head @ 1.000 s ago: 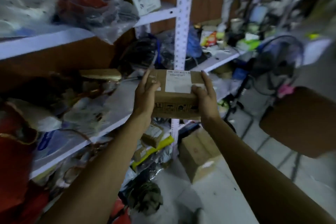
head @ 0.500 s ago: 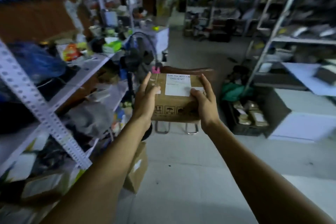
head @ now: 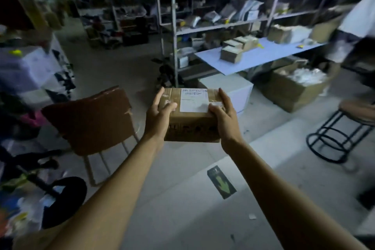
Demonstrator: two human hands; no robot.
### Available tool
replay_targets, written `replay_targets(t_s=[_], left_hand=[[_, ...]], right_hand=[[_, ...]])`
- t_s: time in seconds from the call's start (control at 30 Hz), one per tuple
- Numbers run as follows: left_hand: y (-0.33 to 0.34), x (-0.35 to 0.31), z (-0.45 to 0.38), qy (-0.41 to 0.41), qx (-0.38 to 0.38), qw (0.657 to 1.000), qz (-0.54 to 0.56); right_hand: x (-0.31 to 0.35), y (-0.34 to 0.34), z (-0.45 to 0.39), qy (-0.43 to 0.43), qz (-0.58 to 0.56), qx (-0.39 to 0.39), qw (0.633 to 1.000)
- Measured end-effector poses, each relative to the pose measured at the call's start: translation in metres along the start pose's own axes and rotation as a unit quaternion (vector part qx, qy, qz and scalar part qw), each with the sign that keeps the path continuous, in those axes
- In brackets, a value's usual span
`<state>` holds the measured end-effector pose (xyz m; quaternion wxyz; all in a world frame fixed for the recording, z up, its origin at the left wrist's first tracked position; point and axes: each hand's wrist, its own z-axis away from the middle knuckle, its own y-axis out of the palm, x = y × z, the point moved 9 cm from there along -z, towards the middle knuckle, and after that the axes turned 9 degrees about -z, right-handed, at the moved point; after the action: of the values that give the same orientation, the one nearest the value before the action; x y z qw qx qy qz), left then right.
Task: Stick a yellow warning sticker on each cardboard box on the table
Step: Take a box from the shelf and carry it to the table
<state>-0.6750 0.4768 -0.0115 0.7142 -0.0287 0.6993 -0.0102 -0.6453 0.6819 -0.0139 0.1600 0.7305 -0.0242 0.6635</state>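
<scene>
1. Keep brown taped cardboard box with white label (head: 192, 115) level, left hand (head: 157, 116) and right hand (head: 224, 116) clamping opposite ends, fingers curled over top.
2. Carry toward pale blue desk (head: 263, 57) beyond box; set beside small cardboard boxes (head: 237, 48) there.

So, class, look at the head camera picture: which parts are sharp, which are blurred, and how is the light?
Head view: dim, bluish light; the cardboard box and both hands, left and right, are fairly sharp; the shelves and the table smear with blur; straight shelf posts bow near the edges, a wide-angle effect.
</scene>
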Motion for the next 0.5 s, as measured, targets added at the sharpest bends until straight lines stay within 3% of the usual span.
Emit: replay_targets(t_s=[0.3, 0.5], left_hand=[[0.155, -0.006, -0.079, 0.019, 0.109, 0.993, 0.034], [0.223, -0.005, -0.152, 0.014, 0.206, 0.978, 0.033]], right_hand=[[0.010, -0.122, -0.065, -0.007, -0.013, -0.134, 0.991], [0.011, -0.153, -0.115, -0.026, -0.028, -0.200, 0.979]])
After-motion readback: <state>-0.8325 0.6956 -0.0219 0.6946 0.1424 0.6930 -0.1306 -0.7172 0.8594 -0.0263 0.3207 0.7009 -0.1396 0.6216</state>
